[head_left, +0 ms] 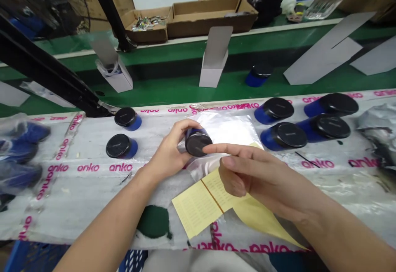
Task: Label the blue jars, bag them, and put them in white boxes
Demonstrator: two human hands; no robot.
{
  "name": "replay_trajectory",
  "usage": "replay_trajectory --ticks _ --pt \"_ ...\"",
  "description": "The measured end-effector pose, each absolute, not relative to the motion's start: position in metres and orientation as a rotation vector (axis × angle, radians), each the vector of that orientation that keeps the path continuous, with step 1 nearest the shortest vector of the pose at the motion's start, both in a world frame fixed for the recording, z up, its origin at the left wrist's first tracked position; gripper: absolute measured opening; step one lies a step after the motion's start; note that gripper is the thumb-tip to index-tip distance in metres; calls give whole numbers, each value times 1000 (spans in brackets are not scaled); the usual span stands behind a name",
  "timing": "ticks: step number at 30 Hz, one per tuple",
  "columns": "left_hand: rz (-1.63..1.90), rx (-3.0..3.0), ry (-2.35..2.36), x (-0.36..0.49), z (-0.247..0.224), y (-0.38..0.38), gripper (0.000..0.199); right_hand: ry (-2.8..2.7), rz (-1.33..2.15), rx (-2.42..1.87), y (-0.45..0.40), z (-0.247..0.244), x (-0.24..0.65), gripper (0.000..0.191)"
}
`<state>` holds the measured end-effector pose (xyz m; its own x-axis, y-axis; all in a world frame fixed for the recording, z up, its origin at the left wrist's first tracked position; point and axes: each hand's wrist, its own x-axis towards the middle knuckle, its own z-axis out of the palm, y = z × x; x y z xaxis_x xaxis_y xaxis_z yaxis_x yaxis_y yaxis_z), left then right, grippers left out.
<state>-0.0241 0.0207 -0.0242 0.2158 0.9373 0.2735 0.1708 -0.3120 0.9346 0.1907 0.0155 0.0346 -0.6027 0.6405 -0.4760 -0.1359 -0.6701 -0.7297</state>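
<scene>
In the middle of the view my left hand (171, 150) is wrapped round a blue jar with a black lid (198, 143), tilted so the lid faces me. The index finger of my right hand (253, 169) points out and touches the lid's edge; its other fingers are curled, and nothing is visible in them. Beneath the jar lies a clear plastic bag (232, 127). Yellow sheets of printed labels (198, 210) lie below and partly under my right hand.
Two similar jars (122, 146) stand at left, bagged ones (18, 150) at far left. Several more (283, 136) stand at right. Behind, a green conveyor (163, 86) carries open white boxes (213, 68) and one jar (258, 75). A black post (55, 66) slants at left.
</scene>
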Motion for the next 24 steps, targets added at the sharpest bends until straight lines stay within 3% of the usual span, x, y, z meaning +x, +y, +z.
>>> replay_trajectory --ticks 24 --pt "1222 1693 944 -25 -34 22 52 -766 2296 -1006 8 40 185 41"
